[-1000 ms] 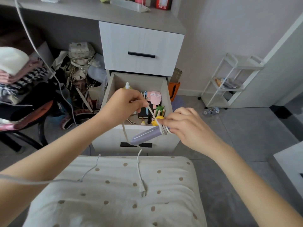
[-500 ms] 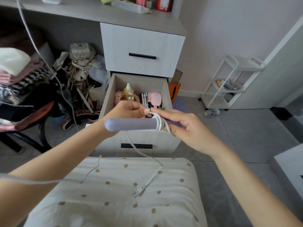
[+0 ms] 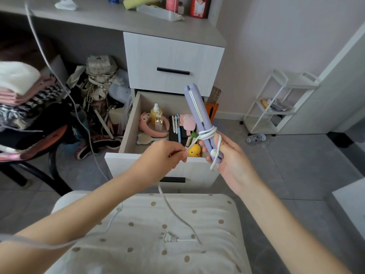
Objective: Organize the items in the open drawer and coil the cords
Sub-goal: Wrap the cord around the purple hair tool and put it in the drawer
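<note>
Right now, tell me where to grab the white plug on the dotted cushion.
Pinch the plug by its body, coming from above; it lies flat on the cushion, prongs pointing left in view and the cord leaving to the right.

Nearest us we find a cream padded cushion with tan dots (image 3: 207, 224). A white two-pin plug (image 3: 167, 237) lies on it, with a slack run of white cord (image 3: 177, 214) curving away. Ahead, the open pale-wood drawer (image 3: 128, 133) holds a pink headband (image 3: 144, 125), a yellow spray bottle (image 3: 155, 113) standing inside its curve, a small cream hairbrush (image 3: 144, 139), a row of slim pens (image 3: 176, 123), a pink paddle-shaped item (image 3: 188, 122) and a yellow duck-like toy (image 3: 194, 150) at the front. Above, we see the grey tabletop (image 3: 98, 18) bearing a crumpled white tissue (image 3: 65, 3), a yellow roll (image 3: 140, 1) and a red box (image 3: 199, 6). On the grey tiled floor (image 3: 296, 165) a clear plastic bottle (image 3: 255, 137) lies beside a white wire cart (image 3: 276, 107).
</note>
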`<move>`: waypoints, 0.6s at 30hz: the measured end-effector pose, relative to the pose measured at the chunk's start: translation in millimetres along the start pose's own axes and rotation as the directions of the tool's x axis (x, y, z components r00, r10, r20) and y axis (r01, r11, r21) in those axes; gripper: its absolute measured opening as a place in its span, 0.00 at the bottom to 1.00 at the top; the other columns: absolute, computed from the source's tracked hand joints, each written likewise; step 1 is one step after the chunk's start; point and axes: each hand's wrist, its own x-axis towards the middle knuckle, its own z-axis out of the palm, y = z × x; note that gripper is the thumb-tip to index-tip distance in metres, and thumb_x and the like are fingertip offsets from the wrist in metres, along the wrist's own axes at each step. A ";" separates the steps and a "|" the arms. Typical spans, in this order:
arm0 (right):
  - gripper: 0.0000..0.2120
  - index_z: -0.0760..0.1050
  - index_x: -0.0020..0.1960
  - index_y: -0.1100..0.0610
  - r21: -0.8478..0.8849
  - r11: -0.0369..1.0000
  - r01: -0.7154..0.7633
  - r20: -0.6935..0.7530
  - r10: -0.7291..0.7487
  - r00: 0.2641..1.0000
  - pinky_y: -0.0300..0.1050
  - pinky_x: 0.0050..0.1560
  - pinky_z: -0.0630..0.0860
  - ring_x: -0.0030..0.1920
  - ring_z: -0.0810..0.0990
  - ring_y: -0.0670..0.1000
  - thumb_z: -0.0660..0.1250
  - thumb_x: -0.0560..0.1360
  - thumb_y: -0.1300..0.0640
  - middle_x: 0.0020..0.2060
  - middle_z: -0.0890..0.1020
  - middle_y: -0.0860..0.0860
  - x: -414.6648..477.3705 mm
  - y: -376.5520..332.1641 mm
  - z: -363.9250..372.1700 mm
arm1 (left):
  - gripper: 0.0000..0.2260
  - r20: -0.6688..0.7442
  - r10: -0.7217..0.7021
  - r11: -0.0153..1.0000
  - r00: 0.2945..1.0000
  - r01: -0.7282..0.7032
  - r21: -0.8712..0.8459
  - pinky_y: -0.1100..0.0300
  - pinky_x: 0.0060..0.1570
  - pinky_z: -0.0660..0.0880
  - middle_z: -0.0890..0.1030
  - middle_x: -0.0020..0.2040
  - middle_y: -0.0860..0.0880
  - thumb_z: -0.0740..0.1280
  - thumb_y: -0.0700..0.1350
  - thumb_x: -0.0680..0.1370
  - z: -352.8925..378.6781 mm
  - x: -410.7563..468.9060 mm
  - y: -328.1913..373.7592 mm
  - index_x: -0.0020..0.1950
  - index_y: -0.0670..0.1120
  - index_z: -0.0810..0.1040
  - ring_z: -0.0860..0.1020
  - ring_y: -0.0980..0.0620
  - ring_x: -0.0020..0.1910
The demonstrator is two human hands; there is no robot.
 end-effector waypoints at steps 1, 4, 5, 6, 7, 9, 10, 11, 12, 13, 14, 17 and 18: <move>0.13 0.74 0.60 0.58 -0.042 0.999 0.015 -0.013 -0.016 1.000 0.38 0.37 0.73 0.37 0.77 0.46 0.55 0.81 0.62 0.38 0.81 0.49 0.9 1.9 -0.2 | 0.08 0.003 0.031 0.995 1.000 -0.031 0.094 0.69 0.27 0.64 0.70 0.27 0.55 0.62 0.44 0.79 0.9 -2.5 0.9 0.41 0.47 0.77 0.69 0.59 0.25; 0.11 0.75 0.59 0.51 -0.143 0.988 0.061 -0.106 -0.077 0.991 0.39 0.42 0.74 0.40 0.78 0.44 0.58 0.81 0.58 0.44 0.82 0.49 7.7 3.7 -6.5 | 0.04 0.029 -0.002 0.991 1.000 -0.002 0.136 0.64 0.31 0.68 0.72 0.29 0.56 0.62 0.42 0.79 6.9 -9.7 3.4 0.45 0.49 0.75 0.71 0.59 0.28; 0.11 0.75 0.60 0.49 -0.222 0.971 0.094 -0.135 -0.126 0.983 0.37 0.43 0.74 0.41 0.78 0.43 0.59 0.81 0.57 0.48 0.82 0.49 11.2 3.6 -11.7 | 0.05 0.028 -0.034 0.995 0.999 0.031 0.099 0.63 0.31 0.70 0.73 0.29 0.56 0.62 0.42 0.78 8.6 -11.6 3.7 0.44 0.49 0.74 0.72 0.58 0.28; 0.12 0.74 0.61 0.47 -0.329 0.934 0.143 -0.138 -0.198 0.970 0.34 0.42 0.74 0.42 0.78 0.42 0.59 0.80 0.57 0.50 0.81 0.50 15.0 3.4 -18.2 | 0.05 0.023 -0.057 0.996 0.998 0.055 0.073 0.64 0.31 0.70 0.73 0.29 0.56 0.62 0.42 0.78 8.8 -13.5 5.1 0.44 0.49 0.75 0.72 0.58 0.26; 0.13 0.74 0.61 0.47 -0.437 0.878 0.195 -0.119 -0.271 0.955 0.32 0.42 0.73 0.44 0.78 0.42 0.59 0.80 0.59 0.52 0.81 0.50 18.1 3.7 -24.8 | 0.06 0.022 -0.072 0.996 0.997 0.071 0.058 0.65 0.29 0.70 0.73 0.29 0.55 0.62 0.42 0.78 7.9 -14.4 5.9 0.43 0.48 0.76 0.72 0.59 0.25; 0.15 0.74 0.63 0.50 -0.623 0.735 0.266 -0.051 -0.377 0.925 0.29 0.47 0.72 0.51 0.78 0.43 0.59 0.79 0.61 0.55 0.81 0.49 23.9 5.5 -37.6 | 0.07 0.052 -0.095 0.995 0.994 0.095 0.015 0.68 0.24 0.68 0.74 0.27 0.54 0.63 0.43 0.78 3.2 -14.9 7.6 0.41 0.47 0.76 0.71 0.61 0.21; 0.17 0.74 0.65 0.52 -0.695 0.666 0.272 -0.027 -0.402 0.915 0.28 0.48 0.72 0.53 0.78 0.43 0.59 0.79 0.62 0.56 0.80 0.48 25.6 6.8 -43.3 | 0.08 0.068 -0.095 0.995 0.993 0.096 -0.001 0.67 0.25 0.68 0.74 0.27 0.54 0.63 0.43 0.78 0.6 -15.1 8.4 0.40 0.47 0.76 0.70 0.61 0.21; 0.17 0.73 0.66 0.53 -0.751 0.603 0.270 -0.008 -0.416 0.909 0.27 0.47 0.71 0.53 0.78 0.44 0.59 0.79 0.61 0.56 0.80 0.48 25.8 7.7 -48.0 | 0.09 0.073 -0.082 0.997 0.994 0.082 -0.003 0.65 0.27 0.68 0.73 0.26 0.54 0.63 0.44 0.79 -1.6 -14.5 7.7 0.39 0.48 0.75 0.70 0.61 0.21; 0.18 0.73 0.67 0.53 -0.809 0.521 0.272 0.022 -0.436 0.900 0.29 0.45 0.72 0.52 0.78 0.45 0.59 0.79 0.61 0.54 0.80 0.48 25.5 8.3 -51.9 | 0.10 0.071 -0.065 0.998 0.995 0.065 0.005 0.64 0.29 0.68 0.73 0.25 0.55 0.63 0.45 0.79 -3.7 -13.7 7.1 0.37 0.48 0.75 0.69 0.61 0.22; 0.18 0.73 0.67 0.52 -0.867 0.415 0.276 0.069 -0.449 0.891 0.35 0.43 0.73 0.49 0.77 0.47 0.60 0.79 0.60 0.51 0.79 0.49 24.6 8.8 -54.1 | 0.11 0.065 -0.048 0.999 0.997 0.047 0.017 0.64 0.30 0.67 0.72 0.24 0.55 0.63 0.47 0.78 -5.4 -13.0 5.9 0.36 0.48 0.75 0.69 0.60 0.23; 0.18 0.72 0.67 0.51 -0.914 0.294 0.280 0.125 -0.452 0.883 0.40 0.39 0.72 0.46 0.76 0.48 0.61 0.78 0.60 0.49 0.78 0.49 22.6 9.5 -54.2 | 0.11 0.059 -0.032 0.999 0.998 0.030 0.025 0.65 0.30 0.66 0.71 0.23 0.55 0.64 0.47 0.78 -6.8 -12.5 5.2 0.36 0.47 0.75 0.68 0.59 0.23; 0.17 0.74 0.66 0.52 -0.944 0.004 0.329 0.294 -0.439 0.849 0.41 0.37 0.69 0.47 0.74 0.49 0.64 0.77 0.59 0.49 0.80 0.49 18.2 14.8 -51.0 | 0.11 0.019 0.021 0.999 1.000 -0.022 0.045 0.67 0.28 0.63 0.70 0.22 0.56 0.65 0.48 0.78 -8.6 -10.1 3.5 0.37 0.46 0.77 0.67 0.58 0.24; 0.17 0.74 0.65 0.52 -0.936 -0.061 0.347 0.339 -0.419 0.842 0.41 0.37 0.68 0.47 0.74 0.51 0.64 0.76 0.58 0.50 0.81 0.49 18.1 17.3 -50.7 | 0.11 -0.004 0.036 0.998 0.999 -0.036 0.059 0.66 0.28 0.63 0.70 0.23 0.55 0.65 0.48 0.77 -9.2 -9.3 3.7 0.37 0.45 0.77 0.67 0.58 0.24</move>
